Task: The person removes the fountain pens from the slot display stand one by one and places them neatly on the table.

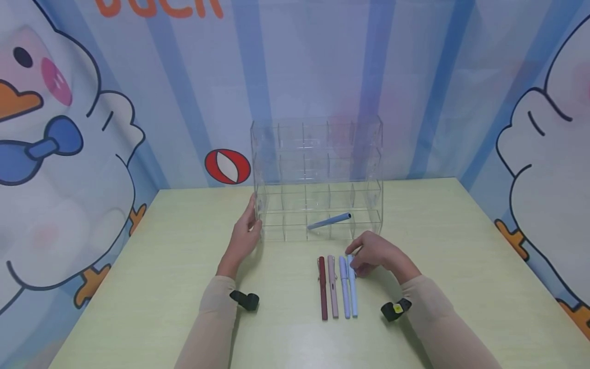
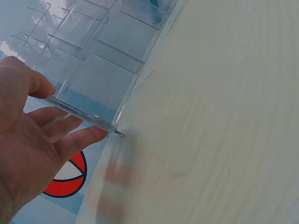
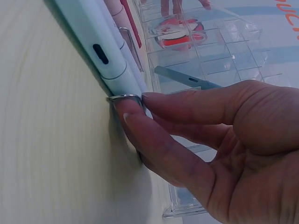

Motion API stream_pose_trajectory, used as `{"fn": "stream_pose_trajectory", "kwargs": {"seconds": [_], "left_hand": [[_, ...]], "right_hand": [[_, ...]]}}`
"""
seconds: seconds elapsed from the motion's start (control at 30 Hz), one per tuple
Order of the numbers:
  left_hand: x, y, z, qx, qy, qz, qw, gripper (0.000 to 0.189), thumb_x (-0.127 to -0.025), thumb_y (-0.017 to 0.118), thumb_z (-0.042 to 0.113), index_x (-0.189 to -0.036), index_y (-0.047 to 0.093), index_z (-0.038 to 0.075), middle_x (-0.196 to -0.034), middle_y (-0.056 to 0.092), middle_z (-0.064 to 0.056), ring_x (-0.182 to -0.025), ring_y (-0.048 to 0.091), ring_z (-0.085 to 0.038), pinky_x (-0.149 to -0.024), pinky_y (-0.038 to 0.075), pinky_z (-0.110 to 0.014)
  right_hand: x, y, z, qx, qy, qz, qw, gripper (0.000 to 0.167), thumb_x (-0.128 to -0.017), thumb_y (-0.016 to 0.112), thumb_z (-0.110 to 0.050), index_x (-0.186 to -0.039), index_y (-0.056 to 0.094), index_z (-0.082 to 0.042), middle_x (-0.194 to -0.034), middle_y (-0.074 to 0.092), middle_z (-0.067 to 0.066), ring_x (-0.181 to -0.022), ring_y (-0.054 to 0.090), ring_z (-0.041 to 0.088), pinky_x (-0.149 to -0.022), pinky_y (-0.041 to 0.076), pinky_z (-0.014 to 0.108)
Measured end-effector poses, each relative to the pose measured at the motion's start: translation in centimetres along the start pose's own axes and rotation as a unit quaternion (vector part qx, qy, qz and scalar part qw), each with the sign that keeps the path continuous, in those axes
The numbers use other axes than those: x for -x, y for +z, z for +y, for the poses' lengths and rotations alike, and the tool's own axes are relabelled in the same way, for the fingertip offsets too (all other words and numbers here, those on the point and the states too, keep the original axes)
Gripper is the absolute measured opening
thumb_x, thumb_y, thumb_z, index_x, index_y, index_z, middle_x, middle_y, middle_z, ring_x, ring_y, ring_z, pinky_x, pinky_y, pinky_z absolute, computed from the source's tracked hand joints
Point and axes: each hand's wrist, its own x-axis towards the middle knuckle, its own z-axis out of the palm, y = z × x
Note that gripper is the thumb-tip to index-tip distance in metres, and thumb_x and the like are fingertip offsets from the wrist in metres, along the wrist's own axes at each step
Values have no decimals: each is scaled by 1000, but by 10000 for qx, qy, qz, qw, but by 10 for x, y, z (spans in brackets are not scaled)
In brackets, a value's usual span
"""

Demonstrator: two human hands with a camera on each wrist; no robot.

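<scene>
A clear acrylic organizer (image 1: 318, 210) with rows of compartments stands at the back of the table. My left hand (image 1: 243, 238) grips its left side panel (image 2: 84, 114), thumb on one face and fingers on the other. A blue pen (image 1: 329, 221) leans slantwise in the bottom row. Four pens would be several: a dark red pen (image 1: 323, 289), a mauve pen (image 1: 333, 292), a lavender pen (image 1: 344, 292) and a light blue pen (image 1: 353, 297) lie side by side before it. Thumb and fingers of my right hand (image 1: 380, 253) pinch the light blue pen at its clip end.
The pale wood-grain table (image 1: 152, 287) reaches back to a printed cloth backdrop (image 1: 309, 61) with cartoon ducks and blue stripes. Each wrist carries a small black camera, one on the left sleeve (image 1: 214, 302) and one on the right sleeve (image 1: 438, 307).
</scene>
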Motion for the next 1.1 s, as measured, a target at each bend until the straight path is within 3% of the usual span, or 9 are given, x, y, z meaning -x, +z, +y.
{"fn": "stream_pose_trajectory", "kwargs": {"seconds": [0.43,0.7,0.9,1.1], "left_hand": [[0,0,-1,-5,15,12,10000,74,-103,43,2,-162,10,33,-164,23,-6,-140,39,-35,-112,32,-55],[-1,0,0,-48,15,12,10000,75,-103,43,3,-162,10,34,-164,22,-5,-140,39,-36,-112,32,-55],[-1,0,0,-80,9,15,10000,74,-103,43,4,-161,10,35,-164,23,-8,-139,40,-38,-111,34,-55],[0,1,0,-87,19,34,10000,74,-103,43,3,-162,10,34,-164,23,-8,-139,40,-39,-110,35,-55]], "right_hand": [[2,-2,1,-62,-35,-46,10000,36,-82,71,7,-118,68,8,-90,71,13,-68,72,22,-62,60,34],[11,-14,-3,-348,-239,5,9991,41,-85,67,6,-125,62,12,-101,71,20,-71,73,29,-66,60,38],[24,-22,-16,-66,-622,62,9980,37,-90,67,0,-124,61,13,-101,69,16,-80,71,25,-73,60,38],[38,-31,-26,167,-1058,382,9935,27,-94,62,-4,-118,64,8,-103,67,13,-94,66,30,-80,57,41]]}}
